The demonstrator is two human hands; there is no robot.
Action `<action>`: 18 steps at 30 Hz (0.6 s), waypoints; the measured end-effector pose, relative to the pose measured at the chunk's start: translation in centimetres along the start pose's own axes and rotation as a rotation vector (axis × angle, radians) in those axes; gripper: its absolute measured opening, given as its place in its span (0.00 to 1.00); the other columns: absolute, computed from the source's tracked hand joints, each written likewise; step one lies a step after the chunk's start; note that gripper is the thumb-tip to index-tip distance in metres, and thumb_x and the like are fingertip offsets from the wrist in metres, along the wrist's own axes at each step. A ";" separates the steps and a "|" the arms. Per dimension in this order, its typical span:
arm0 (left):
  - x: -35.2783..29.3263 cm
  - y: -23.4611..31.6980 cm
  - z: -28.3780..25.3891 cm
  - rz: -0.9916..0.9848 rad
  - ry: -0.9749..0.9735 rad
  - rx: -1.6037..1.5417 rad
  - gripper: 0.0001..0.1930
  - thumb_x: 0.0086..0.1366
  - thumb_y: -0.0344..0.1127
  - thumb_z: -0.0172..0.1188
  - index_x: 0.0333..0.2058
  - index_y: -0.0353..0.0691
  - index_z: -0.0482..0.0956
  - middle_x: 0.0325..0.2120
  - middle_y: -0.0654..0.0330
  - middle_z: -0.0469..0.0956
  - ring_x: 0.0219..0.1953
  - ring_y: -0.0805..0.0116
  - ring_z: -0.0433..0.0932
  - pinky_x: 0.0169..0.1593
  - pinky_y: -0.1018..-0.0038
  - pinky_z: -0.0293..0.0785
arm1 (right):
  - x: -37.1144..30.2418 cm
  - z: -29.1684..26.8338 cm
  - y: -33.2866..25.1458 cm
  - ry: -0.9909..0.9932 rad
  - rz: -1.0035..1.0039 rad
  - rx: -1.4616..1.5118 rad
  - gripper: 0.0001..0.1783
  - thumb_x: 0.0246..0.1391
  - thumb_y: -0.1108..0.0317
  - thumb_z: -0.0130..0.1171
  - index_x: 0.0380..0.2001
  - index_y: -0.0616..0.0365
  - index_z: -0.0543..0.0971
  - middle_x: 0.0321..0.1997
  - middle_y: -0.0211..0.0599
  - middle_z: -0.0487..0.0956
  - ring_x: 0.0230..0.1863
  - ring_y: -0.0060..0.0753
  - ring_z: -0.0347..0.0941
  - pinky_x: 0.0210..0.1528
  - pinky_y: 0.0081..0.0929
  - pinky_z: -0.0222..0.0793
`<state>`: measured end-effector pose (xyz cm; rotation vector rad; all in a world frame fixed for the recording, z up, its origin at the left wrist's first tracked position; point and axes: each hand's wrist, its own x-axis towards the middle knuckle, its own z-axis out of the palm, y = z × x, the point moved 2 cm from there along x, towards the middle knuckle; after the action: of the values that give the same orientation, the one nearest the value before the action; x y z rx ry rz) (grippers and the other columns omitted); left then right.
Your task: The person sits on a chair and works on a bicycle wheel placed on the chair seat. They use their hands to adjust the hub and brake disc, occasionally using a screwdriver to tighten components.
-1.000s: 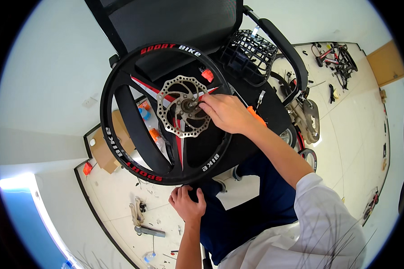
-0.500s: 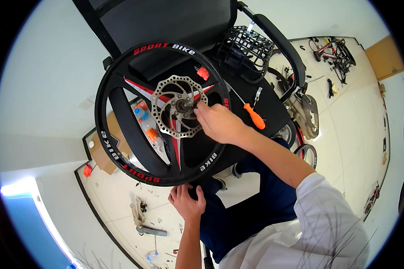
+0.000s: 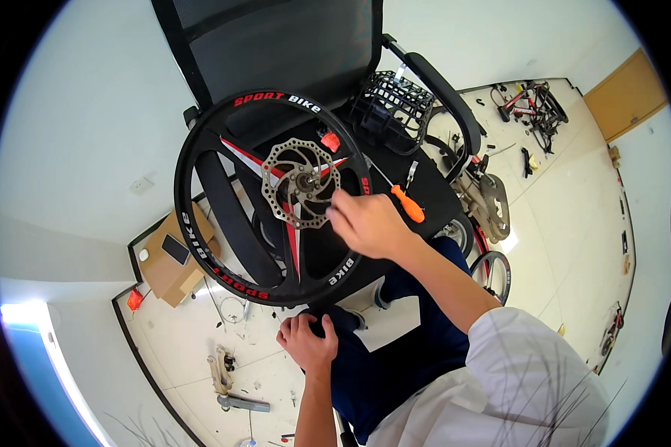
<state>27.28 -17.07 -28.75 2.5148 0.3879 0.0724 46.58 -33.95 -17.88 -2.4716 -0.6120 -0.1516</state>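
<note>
A black bicycle wheel (image 3: 215, 275) with red and white spoke accents leans on a black office chair. At its hub sits a drilled silver brake disc (image 3: 274, 203). My right hand (image 3: 365, 223) is at the disc's lower right edge with fingers pinched together; slight blur hides whether anything is between them. My left hand (image 3: 309, 341) lies over my knee, just below the rim, fingers spread and holding nothing. On the seat, right of the wheel, is a screwdriver with an orange handle (image 3: 408, 204). A small orange-red object (image 3: 330, 141) shows behind the spokes.
A black wire basket (image 3: 392, 112) stands on the seat's right, beside the armrest (image 3: 446, 93). Bicycle parts (image 3: 533, 112) lie on the floor at far right. To the left are a cardboard box (image 3: 168, 264) bearing a phone (image 3: 175, 249), and a hammer-like tool (image 3: 244, 404).
My right hand has moved from the hub down to the disc's lower right edge. The whole view has shifted, and bottles seen through the wheel are out of sight. My left hand stays put.
</note>
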 end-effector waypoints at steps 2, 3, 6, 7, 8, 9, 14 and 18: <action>0.1 0.2 0.1 0.003 -0.006 -0.003 0.15 0.55 0.47 0.63 0.27 0.40 0.78 0.30 0.56 0.78 0.48 0.52 0.70 0.58 0.56 0.57 | -0.9 -0.7 -1.1 0.155 -0.255 -0.122 0.12 0.52 0.61 0.63 0.27 0.56 0.73 0.24 0.35 0.74 0.26 0.35 0.73 0.24 0.33 0.69; 0.1 0.1 0.1 0.002 -0.004 0.003 0.15 0.55 0.47 0.63 0.26 0.40 0.78 0.30 0.56 0.78 0.48 0.52 0.70 0.58 0.56 0.57 | -1.1 -1.1 -1.7 0.232 -0.385 -0.174 0.12 0.50 0.61 0.65 0.27 0.55 0.73 0.24 0.32 0.74 0.25 0.33 0.72 0.24 0.31 0.68; 0.1 0.0 0.1 0.003 -0.003 0.013 0.15 0.55 0.48 0.63 0.26 0.40 0.77 0.30 0.56 0.78 0.48 0.52 0.70 0.58 0.57 0.57 | -1.0 -2.4 -3.2 0.263 -0.515 -0.215 0.13 0.43 0.61 0.68 0.25 0.52 0.74 0.24 0.26 0.72 0.25 0.28 0.70 0.25 0.25 0.68; 0.1 0.0 0.2 0.006 -0.004 0.015 0.15 0.55 0.48 0.63 0.26 0.40 0.77 0.30 0.56 0.78 0.48 0.52 0.70 0.58 0.57 0.58 | -0.9 -2.8 -3.6 0.261 -0.543 -0.219 0.13 0.42 0.61 0.68 0.24 0.52 0.74 0.24 0.27 0.72 0.25 0.28 0.70 0.25 0.24 0.68; 0.1 0.0 0.2 0.008 -0.003 0.015 0.15 0.55 0.48 0.63 0.26 0.40 0.77 0.30 0.56 0.78 0.47 0.52 0.70 0.57 0.57 0.58 | -0.8 -3.1 -3.9 0.278 -0.563 -0.210 0.13 0.39 0.61 0.68 0.23 0.52 0.73 0.24 0.26 0.71 0.25 0.28 0.70 0.25 0.24 0.66; 0.1 0.0 0.3 0.010 0.000 0.017 0.15 0.55 0.48 0.63 0.26 0.40 0.77 0.30 0.56 0.78 0.47 0.52 0.70 0.57 0.57 0.58 | -0.7 -3.4 -4.2 0.280 -0.577 -0.209 0.13 0.38 0.61 0.68 0.22 0.51 0.73 0.24 0.26 0.71 0.25 0.27 0.70 0.25 0.23 0.66; 0.3 0.0 0.4 0.011 0.010 0.024 0.15 0.55 0.48 0.63 0.25 0.40 0.77 0.29 0.56 0.78 0.46 0.52 0.71 0.57 0.57 0.58 | -0.4 -3.9 -4.5 0.300 -0.606 -0.161 0.14 0.37 0.60 0.68 0.21 0.51 0.72 0.23 0.25 0.70 0.24 0.26 0.69 0.23 0.23 0.63; 0.3 0.2 0.4 0.022 0.015 0.028 0.15 0.55 0.48 0.63 0.25 0.40 0.77 0.28 0.57 0.77 0.46 0.52 0.71 0.57 0.57 0.58 | -0.7 -3.9 -4.6 0.313 -0.631 -0.137 0.14 0.37 0.61 0.68 0.21 0.51 0.72 0.23 0.25 0.69 0.24 0.26 0.69 0.23 0.23 0.62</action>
<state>27.67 -17.35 -29.03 2.5477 0.3697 0.0948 43.98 -33.03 -12.48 -2.2248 -1.2470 -0.8279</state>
